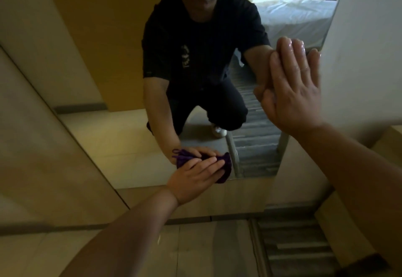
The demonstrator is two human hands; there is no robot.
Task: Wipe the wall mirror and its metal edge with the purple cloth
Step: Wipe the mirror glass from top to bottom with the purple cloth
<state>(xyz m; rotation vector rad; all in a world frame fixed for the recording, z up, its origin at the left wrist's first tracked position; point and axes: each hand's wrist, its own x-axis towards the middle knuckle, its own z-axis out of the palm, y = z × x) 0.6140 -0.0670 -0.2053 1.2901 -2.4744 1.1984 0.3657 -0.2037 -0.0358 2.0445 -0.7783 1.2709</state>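
The left hand point(195, 176) presses the purple cloth point(221, 168) flat-fingered at the mirror point(130, 59) bottom edge; the right hand point(293, 93) rests open, empty. Remaining glass probably unfinished.

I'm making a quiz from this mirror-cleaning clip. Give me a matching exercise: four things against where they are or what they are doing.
Things:
1. left hand
2. right hand
3. purple cloth
4. bed

States:
A. reflected at the mirror's top right
B. flat, open, near the mirror's right edge
C. bunched at the mirror's bottom edge
D. pressing the cloth on the glass

Pairs: 1-D, 2-B, 3-C, 4-A
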